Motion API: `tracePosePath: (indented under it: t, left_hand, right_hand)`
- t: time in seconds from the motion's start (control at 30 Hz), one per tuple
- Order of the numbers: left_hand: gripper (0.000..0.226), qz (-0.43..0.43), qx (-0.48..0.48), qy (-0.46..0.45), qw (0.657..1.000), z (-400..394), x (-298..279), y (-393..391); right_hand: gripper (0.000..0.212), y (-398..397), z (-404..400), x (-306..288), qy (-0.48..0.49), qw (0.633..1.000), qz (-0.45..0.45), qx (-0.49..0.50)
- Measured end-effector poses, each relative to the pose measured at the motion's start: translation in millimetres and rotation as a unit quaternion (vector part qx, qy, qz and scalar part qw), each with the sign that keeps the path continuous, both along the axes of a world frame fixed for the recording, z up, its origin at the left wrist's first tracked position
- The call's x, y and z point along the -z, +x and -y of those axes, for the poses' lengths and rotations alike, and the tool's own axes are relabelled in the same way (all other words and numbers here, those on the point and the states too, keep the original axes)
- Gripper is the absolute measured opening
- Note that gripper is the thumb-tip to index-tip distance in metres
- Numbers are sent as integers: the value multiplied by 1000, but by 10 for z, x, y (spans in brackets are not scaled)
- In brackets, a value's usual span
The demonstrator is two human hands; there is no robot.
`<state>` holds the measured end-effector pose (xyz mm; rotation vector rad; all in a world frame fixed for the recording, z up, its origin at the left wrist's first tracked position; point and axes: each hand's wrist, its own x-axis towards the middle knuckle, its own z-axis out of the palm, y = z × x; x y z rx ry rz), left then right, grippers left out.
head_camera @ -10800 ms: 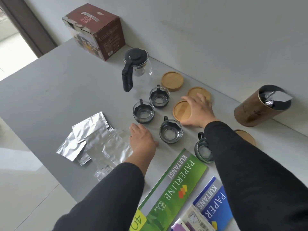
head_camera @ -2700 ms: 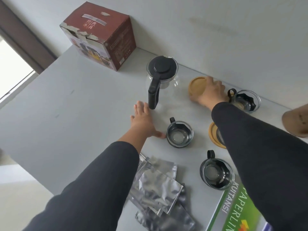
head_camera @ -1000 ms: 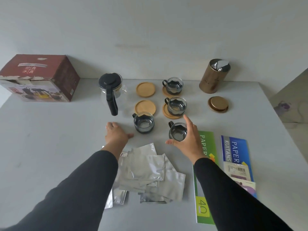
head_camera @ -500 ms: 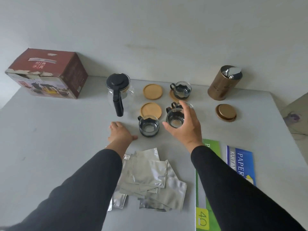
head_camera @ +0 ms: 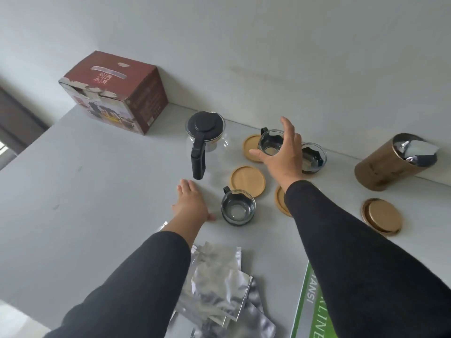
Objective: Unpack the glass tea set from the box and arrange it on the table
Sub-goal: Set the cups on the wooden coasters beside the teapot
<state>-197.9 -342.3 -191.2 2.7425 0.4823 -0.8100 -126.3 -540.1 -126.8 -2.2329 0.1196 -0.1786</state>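
Grip of right hand [head_camera: 280,154] around a glass cup [head_camera: 269,145]: thumb on the near side, fingers curled over the far rim, index finger lifted clear. Poised at or just above the wooden coaster [head_camera: 251,148] nearest the back edge of the table [head_camera: 97,191]. Cannot tell whether touching the wood yet. Held from above and the side, probably to leave the black handle free and lower the base flat.

Left hand [head_camera: 190,203] unclenched, palm down, flat on the table toward the middle, holding nothing. Likely a brace for the long reach to the back edge. Just beside its thumb, a second cup [head_camera: 238,208] standing on bare table, not yet on wood. Behind that, an unoccupied coaster [head_camera: 248,182], seemingly its destination. Third cup [head_camera: 314,156] seated by the back edge, apparently on a coaster of its own, partly hidden behind the right hand. Another coaster [head_camera: 280,201] half covered by the right sleeve; contents, if any, hidden.

Teapot [head_camera: 205,132] upright near the back edge, handle turned toward the front edge for easy reach. Box [head_camera: 114,93] parked at the back left corner, out of the way. Foil packets [head_camera: 219,289] heaped at the front edge. Brown canister [head_camera: 390,162] and its lid [head_camera: 382,217] toward the right edge, apart from the set.
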Motion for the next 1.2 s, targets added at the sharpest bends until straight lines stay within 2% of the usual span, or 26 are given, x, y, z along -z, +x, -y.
tracePosePath:
  t: [0.33, 0.63, 0.77, 0.93, 1.1, 1.2]
  left_hand:
    - [123, 18, -19, -25, 999, -29, 26, -31]
    - [124, 18, -26, -37, 999, -16, -19, -56]
    - [123, 15, -32, -40, 999, -4, -32, -57]
    - [121, 0, -32, -47, 998, -1, -74, -61]
    - [122, -11, -27, -39, 999, -4, -102, -53]
    - [121, -15, -19, -32, 999, 3, -129, -58]
  right_hand:
    - [101, 315, -73, 228, 8, 997, -74, -26]
    - [100, 509, -127, 328, -18, 997, -72, -18]
    - [96, 540, -130, 382, -58, 995, -74, -28]
    - [86, 481, -98, 383, -146, 989, 13, -32]
    - [68, 147, -152, 293, -62, 994, 89, 1]
    - [64, -226, -236, 268, -31, 993, 115, 1]
